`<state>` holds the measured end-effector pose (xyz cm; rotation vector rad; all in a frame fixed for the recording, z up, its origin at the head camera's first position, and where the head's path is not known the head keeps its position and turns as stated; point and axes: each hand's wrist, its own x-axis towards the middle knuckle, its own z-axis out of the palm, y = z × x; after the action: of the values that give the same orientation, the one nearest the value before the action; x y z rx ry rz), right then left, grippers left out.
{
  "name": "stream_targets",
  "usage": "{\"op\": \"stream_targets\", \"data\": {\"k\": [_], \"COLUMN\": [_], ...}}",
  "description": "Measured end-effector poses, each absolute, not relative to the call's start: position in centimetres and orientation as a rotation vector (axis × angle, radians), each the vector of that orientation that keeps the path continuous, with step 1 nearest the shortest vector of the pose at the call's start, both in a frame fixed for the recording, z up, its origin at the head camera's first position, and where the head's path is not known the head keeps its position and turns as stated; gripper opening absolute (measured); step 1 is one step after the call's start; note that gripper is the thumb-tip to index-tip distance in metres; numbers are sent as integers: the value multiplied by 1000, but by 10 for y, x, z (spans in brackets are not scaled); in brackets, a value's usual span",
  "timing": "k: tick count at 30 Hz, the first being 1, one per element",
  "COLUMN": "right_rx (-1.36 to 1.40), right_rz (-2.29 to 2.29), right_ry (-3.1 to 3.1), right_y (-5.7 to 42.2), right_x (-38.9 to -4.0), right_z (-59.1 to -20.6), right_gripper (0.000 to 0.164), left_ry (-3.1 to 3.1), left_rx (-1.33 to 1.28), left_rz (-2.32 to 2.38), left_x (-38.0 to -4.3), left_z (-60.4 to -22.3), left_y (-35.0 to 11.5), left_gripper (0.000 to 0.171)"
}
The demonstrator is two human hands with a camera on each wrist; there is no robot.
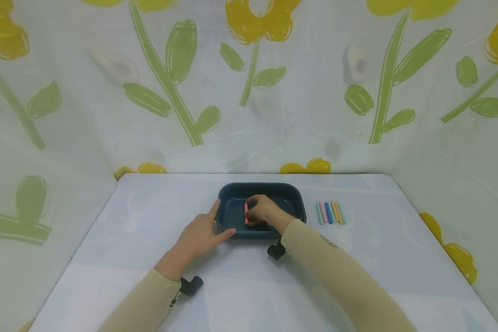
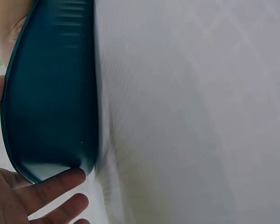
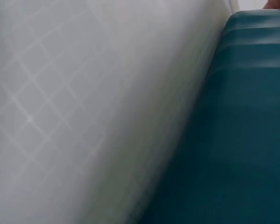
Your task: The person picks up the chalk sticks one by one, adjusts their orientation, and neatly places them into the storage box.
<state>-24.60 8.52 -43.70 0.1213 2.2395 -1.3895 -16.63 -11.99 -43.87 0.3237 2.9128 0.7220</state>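
A dark blue-green rectangular tray (image 1: 228, 210) sits near the back of the table. Inside it, my right hand (image 1: 269, 213) pinches a pink chalk stick (image 1: 246, 214), held upright in the head view over the tray's floor. My left hand (image 1: 197, 235) steadies the tray's left end, its thumb at the front rim. In the left wrist view, the straight fingers (image 2: 60, 186) of that hand lie along the end wall of the tray (image 2: 51, 116). Only the tray's outer wall (image 3: 242, 130) fills the right wrist view's right side; the chalk is hidden there.
To the right of the tray, several coloured chalk sticks (image 1: 329, 213) lie side by side on the pale table (image 1: 249, 290). A flower-patterned curtain (image 1: 307, 115) rises behind the table's back edge and along both sides.
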Motion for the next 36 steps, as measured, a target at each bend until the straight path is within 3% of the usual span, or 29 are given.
{"op": "stream_targets", "data": {"k": [26,36], "right_rx": [147,57], "right_rz": [-1285,-1343], "right_ry": [2364,2356], "right_y": [87,101], "right_x": [-243,-237], "right_z": [-432,-415], "right_gripper": [51,39], "left_ry": [2926,2929], "left_rx": [328,344], "left_rz": [716,718], "left_x": [-170,-172], "left_z": [-441,-442], "left_y": [-124,-125], "left_gripper": [101,102]}}
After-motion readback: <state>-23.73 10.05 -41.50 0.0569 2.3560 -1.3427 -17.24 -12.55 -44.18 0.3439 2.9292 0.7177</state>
